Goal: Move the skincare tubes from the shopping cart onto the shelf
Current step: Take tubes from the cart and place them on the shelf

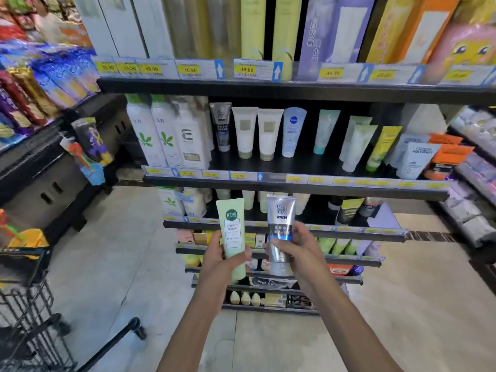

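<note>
While the shopping cart (pixel 29 312) stands at lower left, the left hand (pixel 217 257) grips a green tube (pixel 233 237) and the right hand (pixel 296 253) a silver tube (pixel 280 232), both upright before the shelf (pixel 295 181).

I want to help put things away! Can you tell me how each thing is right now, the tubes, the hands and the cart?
Green tube: upright, held in the left hand, off the shelf.
Silver tube: upright, cap down, held in the right hand, off the shelf.
Left hand: grips the green tube.
Right hand: grips the silver tube.
Shelf: tubes standing on it, cap down.
Cart: at the far left, contents unclear.
</note>
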Action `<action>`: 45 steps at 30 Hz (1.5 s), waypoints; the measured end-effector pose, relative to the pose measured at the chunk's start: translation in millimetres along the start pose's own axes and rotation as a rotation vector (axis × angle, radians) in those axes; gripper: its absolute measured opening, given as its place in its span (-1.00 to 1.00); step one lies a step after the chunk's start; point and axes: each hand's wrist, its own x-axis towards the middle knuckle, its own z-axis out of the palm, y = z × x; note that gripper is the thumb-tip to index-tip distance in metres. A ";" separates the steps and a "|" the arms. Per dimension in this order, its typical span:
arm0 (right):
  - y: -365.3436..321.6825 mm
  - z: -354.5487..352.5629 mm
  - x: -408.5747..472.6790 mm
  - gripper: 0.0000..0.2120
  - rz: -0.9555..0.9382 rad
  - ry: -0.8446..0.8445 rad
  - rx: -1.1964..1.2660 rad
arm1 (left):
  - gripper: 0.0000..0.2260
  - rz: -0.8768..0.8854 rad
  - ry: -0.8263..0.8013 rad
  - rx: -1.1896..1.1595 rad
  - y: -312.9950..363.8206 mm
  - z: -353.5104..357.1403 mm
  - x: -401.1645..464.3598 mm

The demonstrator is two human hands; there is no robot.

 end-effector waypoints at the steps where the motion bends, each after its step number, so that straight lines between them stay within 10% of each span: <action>1: -8.4 7.3 10.7 -0.56 -0.019 -0.020 -0.020 | -0.45 0.008 0.013 0.006 1.1 -2.0 6.7; 17: -120.1 142.3 182.5 -0.59 -0.404 -0.070 -0.380 | -0.46 0.094 0.185 -0.065 24.8 -23.6 47.9; 45: -83.2 173.1 262.1 -0.63 -0.383 0.143 -0.778 | -0.46 0.091 0.195 -0.026 25.0 -39.3 70.6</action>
